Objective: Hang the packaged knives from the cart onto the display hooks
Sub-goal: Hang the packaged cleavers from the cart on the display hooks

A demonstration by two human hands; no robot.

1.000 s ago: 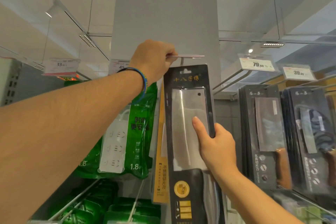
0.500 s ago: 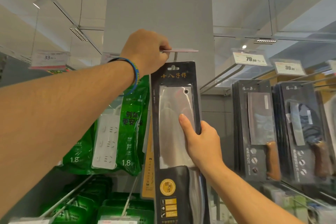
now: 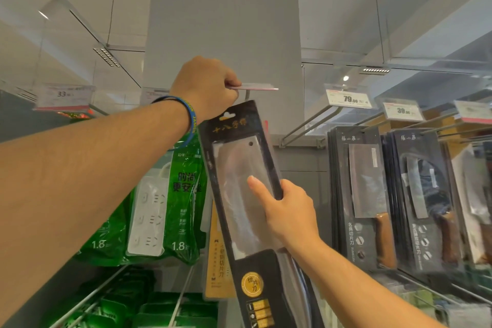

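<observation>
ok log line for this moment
left hand: pinches clear red-edged price tag strip | right hand: grips black packaged cleaver, tilted | status: not yet hung

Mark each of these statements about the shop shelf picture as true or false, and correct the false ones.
1. The right hand grips the packaged cleaver by its right edge. True.
2. The packaged cleaver hangs straight upright. False: it is tilted, with its top leaning to the left.
3. The left hand pinches the flat tag holder above the package. True.
4. The packs left of the cleaver are red. False: they are green power strip packs.
5. The left wrist is bare. False: it wears a blue wristband.
</observation>
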